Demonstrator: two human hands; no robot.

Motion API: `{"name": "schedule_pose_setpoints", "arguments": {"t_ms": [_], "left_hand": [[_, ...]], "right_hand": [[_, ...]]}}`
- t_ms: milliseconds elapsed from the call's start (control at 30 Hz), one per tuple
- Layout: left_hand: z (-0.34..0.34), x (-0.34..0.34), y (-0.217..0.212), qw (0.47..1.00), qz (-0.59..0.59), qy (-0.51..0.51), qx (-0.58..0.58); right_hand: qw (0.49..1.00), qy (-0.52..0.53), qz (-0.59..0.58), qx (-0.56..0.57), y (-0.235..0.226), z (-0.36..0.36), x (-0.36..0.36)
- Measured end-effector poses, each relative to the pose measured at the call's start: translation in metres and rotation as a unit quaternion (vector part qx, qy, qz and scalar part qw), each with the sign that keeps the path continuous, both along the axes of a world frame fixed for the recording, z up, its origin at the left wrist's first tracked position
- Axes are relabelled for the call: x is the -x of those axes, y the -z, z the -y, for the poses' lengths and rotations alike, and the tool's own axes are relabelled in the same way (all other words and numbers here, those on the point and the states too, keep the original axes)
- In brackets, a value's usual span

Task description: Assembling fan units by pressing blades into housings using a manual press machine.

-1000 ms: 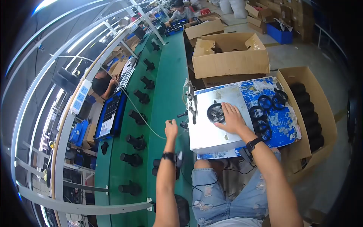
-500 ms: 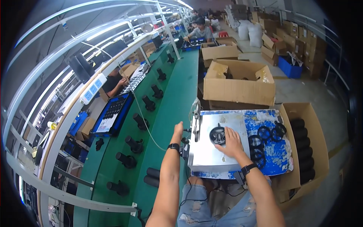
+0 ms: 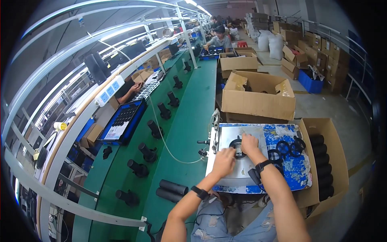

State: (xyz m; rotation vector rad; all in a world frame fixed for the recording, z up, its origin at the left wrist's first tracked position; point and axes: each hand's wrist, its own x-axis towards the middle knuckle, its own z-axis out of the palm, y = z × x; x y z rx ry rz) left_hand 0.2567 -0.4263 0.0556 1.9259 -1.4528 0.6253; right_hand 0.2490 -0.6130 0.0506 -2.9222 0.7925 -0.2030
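Note:
A round black ring with spokes inside (image 3: 238,152) lies on the flat silver metal plate (image 3: 229,177) of a fixture in front of me. My left hand (image 3: 224,162) has its fingers closed at the ring's left edge. At its upper right side, my right hand (image 3: 250,144) is curled with fingertips pressed onto the rim. Both hands hide part of the ring. A metal toggle clamp (image 3: 216,121) stands at the plate's left side, and its black-gripped lever (image 3: 202,142) sticks out to the left. Several similar black rings (image 3: 283,148) lie on the worn blue board right of the plate.
An open carton (image 3: 338,169) of black cylinders is at the right, with another carton (image 3: 258,101) beyond the board. Left runs a green conveyor (image 3: 193,105) carrying upright black parts (image 3: 147,153). Two black tubes (image 3: 171,190) lie nearby. Co-workers sit farther along the line.
My left hand has left the clamp lever and come right to the ring. My right hand has gone from lying spread beside the ring to curled fingers on its rim.

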Motion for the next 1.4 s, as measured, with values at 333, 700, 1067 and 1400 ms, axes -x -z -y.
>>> {"name": "schedule_pose_setpoints", "arguments": {"t_ms": [333, 700, 1067, 1400], "left_hand": [[0.025, -0.042, 0.018, 0.931, -0.121, 0.052, -0.340], [0.029, -0.039, 0.027, 0.946, -0.089, 0.031, -0.310], [0.014, -0.016, 0.034, 0.965, -0.130, -0.025, -0.226], [-0.239, 0.036, 0.059, 0.832, -0.291, -0.447, 0.149]], "right_hand": [[0.966, -0.063, -0.244, 0.054, -0.004, -0.009, -0.038], [0.974, -0.068, -0.206, 0.067, -0.022, -0.012, -0.025], [0.992, -0.074, -0.090, 0.057, -0.011, -0.014, -0.004], [0.908, -0.130, 0.348, -0.195, 0.036, -0.022, 0.146]]}}
